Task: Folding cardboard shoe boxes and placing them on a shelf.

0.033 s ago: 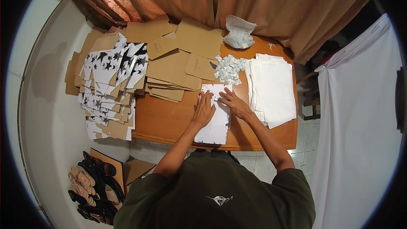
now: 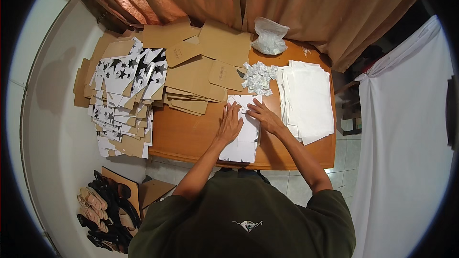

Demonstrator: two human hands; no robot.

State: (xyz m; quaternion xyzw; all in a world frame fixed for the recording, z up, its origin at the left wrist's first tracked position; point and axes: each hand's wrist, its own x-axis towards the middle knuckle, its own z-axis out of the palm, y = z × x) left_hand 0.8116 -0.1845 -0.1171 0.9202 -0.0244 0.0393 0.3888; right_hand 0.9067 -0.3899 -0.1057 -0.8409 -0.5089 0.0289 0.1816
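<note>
We have both hands flat on a white sheet that lies at the near edge of the wooden table, just right of its middle. Our left hand presses palm-down with fingers spread on the sheet's left half; our right hand rests on its upper right part, fingertips toward the middle. The hands are close together, almost touching, and neither is clamped on anything.

To crease well, we judge it best to hold the sheet still with the left palm and run the right fingertips firmly along the fold, edges squared.

A stack of white sheets sits at the right edge, small silvery packets just behind our sheet, and brown card blanks toward the far left corner.
</note>
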